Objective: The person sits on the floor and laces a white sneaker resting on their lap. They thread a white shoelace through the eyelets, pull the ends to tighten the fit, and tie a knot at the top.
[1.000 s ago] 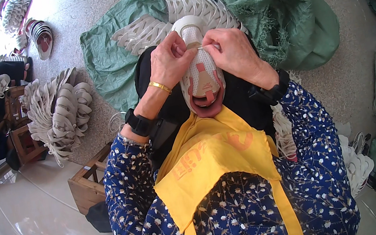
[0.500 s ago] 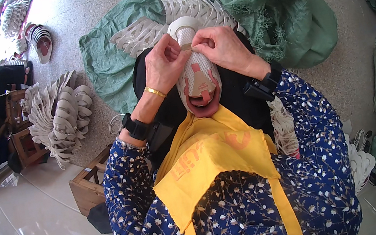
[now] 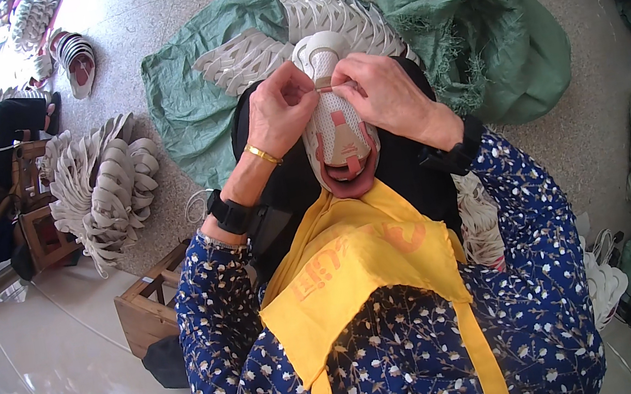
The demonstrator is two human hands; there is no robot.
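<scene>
A pale mesh shoe [image 3: 339,130] with pink trim and a dark pink lining lies across my lap, its toe pointing away from me and its opening near the yellow apron. Over its front half, my left hand [image 3: 280,111] is closed in a pinch at the left side. My right hand [image 3: 381,92] pinches from the right, thumb against forefinger. Between the two sets of fingertips a thin pinkish strip [image 3: 324,89] crosses the shoe; its ends are hidden by the fingers.
Beyond my knees, pale slatted shoe pieces [image 3: 335,14] lie on a green woven sheet [image 3: 185,93]. A bunched green sack [image 3: 509,56] sits at the far right. More pale pieces [image 3: 101,187] are stacked at the left, near a wooden stool [image 3: 143,313]. A striped sandal [image 3: 75,62] rests on the floor.
My right hand has shifted slightly right and the fingertips have drawn a little apart. The whole view has shifted slightly.
</scene>
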